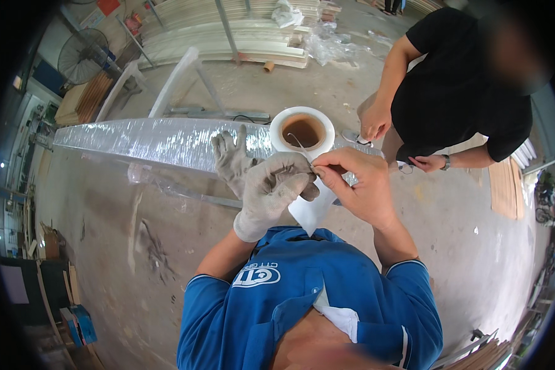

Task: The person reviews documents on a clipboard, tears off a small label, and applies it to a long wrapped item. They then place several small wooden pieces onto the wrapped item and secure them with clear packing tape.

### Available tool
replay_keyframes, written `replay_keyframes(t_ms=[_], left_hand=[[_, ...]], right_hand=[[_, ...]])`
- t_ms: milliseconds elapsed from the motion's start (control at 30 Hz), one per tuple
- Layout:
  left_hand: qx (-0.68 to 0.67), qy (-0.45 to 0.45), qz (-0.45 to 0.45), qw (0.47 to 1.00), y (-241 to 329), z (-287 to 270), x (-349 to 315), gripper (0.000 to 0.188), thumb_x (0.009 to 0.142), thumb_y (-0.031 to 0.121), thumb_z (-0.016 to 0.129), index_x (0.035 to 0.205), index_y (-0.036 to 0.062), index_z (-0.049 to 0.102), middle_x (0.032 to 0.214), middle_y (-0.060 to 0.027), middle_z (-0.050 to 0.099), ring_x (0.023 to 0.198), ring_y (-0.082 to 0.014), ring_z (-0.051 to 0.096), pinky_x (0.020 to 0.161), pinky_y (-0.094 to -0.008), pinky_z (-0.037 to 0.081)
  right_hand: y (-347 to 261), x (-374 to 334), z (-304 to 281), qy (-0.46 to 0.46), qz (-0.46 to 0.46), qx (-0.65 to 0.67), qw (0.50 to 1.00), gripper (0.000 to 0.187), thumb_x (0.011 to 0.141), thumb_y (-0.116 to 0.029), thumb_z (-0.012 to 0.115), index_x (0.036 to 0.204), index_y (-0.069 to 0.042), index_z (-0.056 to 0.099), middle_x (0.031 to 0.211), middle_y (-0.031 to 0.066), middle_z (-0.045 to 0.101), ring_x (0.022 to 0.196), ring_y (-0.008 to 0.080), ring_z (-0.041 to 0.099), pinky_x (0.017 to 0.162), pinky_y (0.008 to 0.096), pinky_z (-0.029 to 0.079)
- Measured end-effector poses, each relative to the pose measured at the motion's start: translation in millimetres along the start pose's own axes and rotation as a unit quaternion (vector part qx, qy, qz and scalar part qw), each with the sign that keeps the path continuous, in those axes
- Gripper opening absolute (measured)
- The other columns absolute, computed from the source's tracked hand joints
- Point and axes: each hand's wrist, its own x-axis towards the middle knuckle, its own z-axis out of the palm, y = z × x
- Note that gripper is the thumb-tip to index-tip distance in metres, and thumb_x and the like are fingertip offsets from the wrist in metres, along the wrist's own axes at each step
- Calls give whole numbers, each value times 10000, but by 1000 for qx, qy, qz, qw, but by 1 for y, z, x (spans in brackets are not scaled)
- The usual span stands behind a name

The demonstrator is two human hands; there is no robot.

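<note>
Two hands meet in front of us, and their tips crowd one spot. Our left hand wears a grey glove; its fingers curl, but we cannot tell if they grip. Our right hand is bare, its thumb and first finger pinching the low end of a thin pale strip. That end is too small for us to see well.

The strip stands up in front of a white roll with a brown tube inside. Our hands hide the roll's near side. White stuff shows below them; we cannot tell if it is part of the roll.

A spare glove pokes out behind our left hand. Its cuff is hidden, so we cannot tell if it is held or lies on the shiny wrapped pack.

Our blue shirt has a white mark with letters on the chest. Beside us, a person in black has a blurred head. Far off, someone's legs are cut off by the top edge.
</note>
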Motion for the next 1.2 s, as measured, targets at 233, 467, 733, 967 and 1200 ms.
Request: replay_keyframes(t_ms=[233,467,733,967,1200], left_hand=[[-8,11,-33,999,4,-4,1,272,944,173,666,1066,-62,604,862,-144,700,744,-208,715,692,-324,589],[-23,26,-61,998,5,-5,-4,205,965,125,659,1058,-56,639,903,-107,701,735,-172,709,687,-305,592],[2,50,-48,998,8,1,-11,199,976,103,639,1085,-63,643,922,-114,707,756,-170,713,684,-290,597],[36,60,-66,995,11,7,-13,223,972,115,651,1091,-73,653,938,-117,709,764,-170,711,694,-286,601],[34,53,-59,996,6,5,-10,224,973,118,646,1091,-72,661,927,-117,712,763,-161,707,692,-278,599]], right_hand=[[-4,-1,7,35,-102,-117,987,238,780,77,723,990,-33,745,898,99,739,780,232,718,677,308,556],[-5,-5,11,34,-112,-130,985,230,772,66,749,977,-39,748,894,89,740,799,228,718,681,313,561],[-8,-7,10,23,-108,-115,987,210,782,68,742,976,-11,736,888,102,739,784,237,717,676,313,560],[-6,-8,10,33,-137,-150,979,210,781,57,746,976,-22,737,889,100,735,777,241,714,657,317,559],[-4,-10,9,31,-152,-178,972,212,771,41,753,966,-42,740,897,90,735,777,239,713,651,317,561]])
